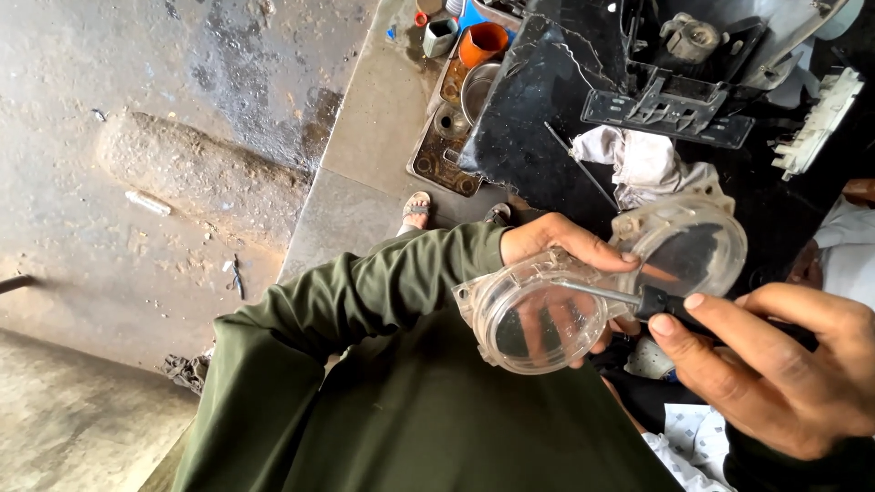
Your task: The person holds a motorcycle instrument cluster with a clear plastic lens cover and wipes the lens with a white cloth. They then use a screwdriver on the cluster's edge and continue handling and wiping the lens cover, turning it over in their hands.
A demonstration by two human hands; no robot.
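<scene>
Down in front of the person's green top, the left hand (558, 244) grips a clear plastic cover (602, 287) with two round windows. Its fingers wrap over the top edge and clamp it tight. The cover's long side runs from lower left up to upper right. The right hand (775, 364) is closed around the black handle of a screwdriver (629, 297). The screwdriver lies almost flat, and its thin metal tip points left, across the cover. Both hands are close together. Behind them, a white rag (643, 164) lies on a black machine part (547, 109). An orange cup (481, 43) sits farther off.
</scene>
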